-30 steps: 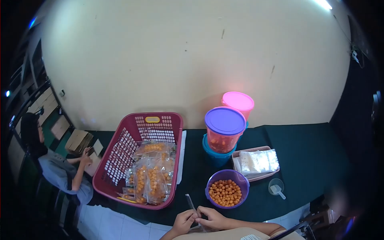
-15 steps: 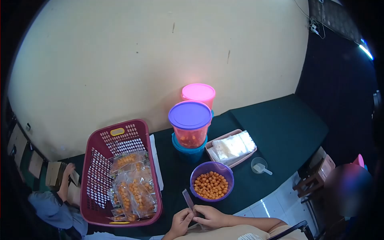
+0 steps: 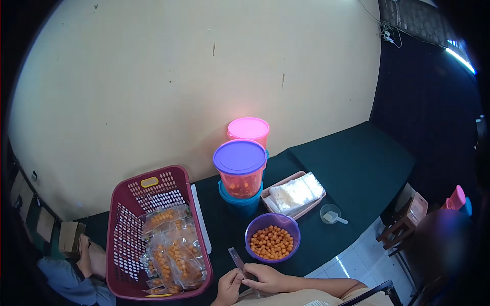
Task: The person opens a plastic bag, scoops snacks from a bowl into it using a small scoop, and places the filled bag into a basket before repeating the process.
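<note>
- I'm seeing my left hand (image 3: pixel 228 286) and right hand (image 3: pixel 267 278) pinching a narrow clear bag (image 3: pixel 237 260) at the table's near edge.
- The bag is sitting just left of the purple bowl (image 3: pixel 272 240) of orange balls.
- The red basket (image 3: pixel 148 230) is lying farther left.

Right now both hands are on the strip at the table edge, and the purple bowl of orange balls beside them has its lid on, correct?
Not quite. The head view shows the bowl open, the orange balls in plain sight. Both the left hand and right hand are on the strip.
</note>
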A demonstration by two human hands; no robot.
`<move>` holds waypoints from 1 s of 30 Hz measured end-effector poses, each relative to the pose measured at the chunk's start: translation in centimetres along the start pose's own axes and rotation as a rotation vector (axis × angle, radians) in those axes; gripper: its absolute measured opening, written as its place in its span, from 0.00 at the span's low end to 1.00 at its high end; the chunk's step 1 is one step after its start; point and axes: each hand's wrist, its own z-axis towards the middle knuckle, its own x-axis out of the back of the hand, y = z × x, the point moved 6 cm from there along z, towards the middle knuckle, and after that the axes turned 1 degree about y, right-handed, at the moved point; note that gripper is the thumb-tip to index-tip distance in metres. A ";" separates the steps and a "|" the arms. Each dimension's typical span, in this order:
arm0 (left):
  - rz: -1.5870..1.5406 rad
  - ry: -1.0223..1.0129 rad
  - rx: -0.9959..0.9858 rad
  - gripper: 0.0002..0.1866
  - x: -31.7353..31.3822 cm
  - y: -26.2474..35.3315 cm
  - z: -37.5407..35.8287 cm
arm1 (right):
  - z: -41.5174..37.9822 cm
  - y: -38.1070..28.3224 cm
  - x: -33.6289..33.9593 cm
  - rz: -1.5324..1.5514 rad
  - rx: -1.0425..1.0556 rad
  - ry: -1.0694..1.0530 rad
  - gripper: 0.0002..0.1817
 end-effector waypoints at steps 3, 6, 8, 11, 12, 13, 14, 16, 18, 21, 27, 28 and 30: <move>0.074 0.064 -0.086 0.17 0.3 0.8 0.2 | 0.5 0.0 -0.2 0.018 -0.028 0.003 0.17; 0.185 0.113 -0.098 0.12 1.0 0.8 0.1 | 0.9 0.1 -0.2 -0.010 -0.021 0.034 0.15; 0.327 0.147 -0.232 0.09 1.6 1.2 0.1 | 1.3 -0.4 0.1 -0.059 0.002 0.053 0.13; 0.530 0.164 -0.478 0.06 1.5 2.4 0.1 | 1.5 -0.8 0.5 -0.252 -0.081 0.026 0.09; 0.592 0.142 -0.593 0.06 1.0 3.0 -0.2 | 1.4 -0.5 0.4 -0.301 -0.100 -0.010 0.09; 0.590 0.144 -0.589 0.06 0.9 2.8 -0.4 | 1.3 -0.2 0.2 -0.350 -0.119 -0.046 0.08; 0.587 0.162 -0.443 0.07 0.9 1.9 -0.2 | 1.1 0.3 0.0 -0.351 -0.122 -0.050 0.08; 0.580 0.184 -0.294 0.08 0.6 1.3 -0.1 | 0.7 1.2 -0.3 -0.323 -0.045 0.004 0.07; 0.649 0.114 -0.078 0.10 0.1 1.1 0.5 | 0.5 2.0 -0.2 -0.377 -0.013 0.010 0.07; 0.668 0.058 0.145 0.13 0.0 -0.6 0.7 | 0.1 2.8 0.0 -0.457 0.016 0.022 0.06; 0.615 0.114 0.206 0.22 0.9 -5.0 1.6 | 0.7 4.5 0.3 -0.454 0.033 0.016 0.06; 0.620 0.113 0.210 0.22 1.1 -5.4 1.6 | 0.9 4.8 0.5 -0.467 -0.008 0.024 0.06; 0.559 0.155 0.275 0.19 1.8 -5.3 1.8 | 1.4 5.7 1.3 -0.489 -0.034 0.073 0.07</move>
